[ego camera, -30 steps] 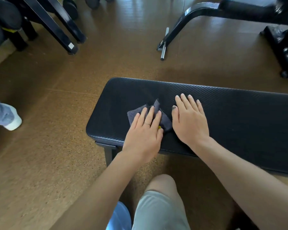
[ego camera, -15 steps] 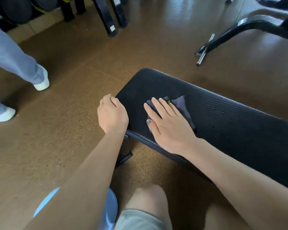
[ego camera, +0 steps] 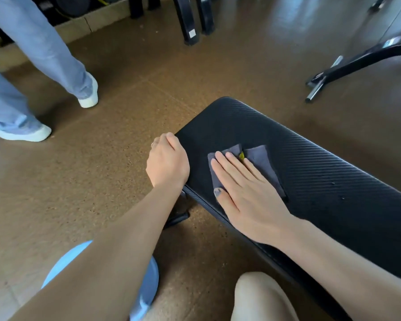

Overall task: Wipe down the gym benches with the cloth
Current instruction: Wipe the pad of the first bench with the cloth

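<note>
A long black padded gym bench [ego camera: 310,172] runs from the middle of the view to the lower right. A folded dark grey cloth [ego camera: 262,158] with a small yellow tag lies on the bench near its left end. My right hand [ego camera: 248,193] lies flat on the cloth with straight fingers, pressing it onto the pad. My left hand [ego camera: 167,163] is at the bench's left end, with its fingers curled over the pad's edge and a ring showing. A few small droplets sit on the pad further right.
Another person's legs [ego camera: 44,54] in blue trousers and white shoes [ego camera: 88,96] stand on the brown floor at the left. Black rack legs [ego camera: 190,24] rise at the top centre. A black machine base [ego camera: 357,61] crosses the upper right. My knee [ego camera: 259,297] is below the bench.
My left hand left the cloth and moved to the bench's left end. My right hand slid onto the cloth. The view swung left, and the other person's legs stepped nearer.
</note>
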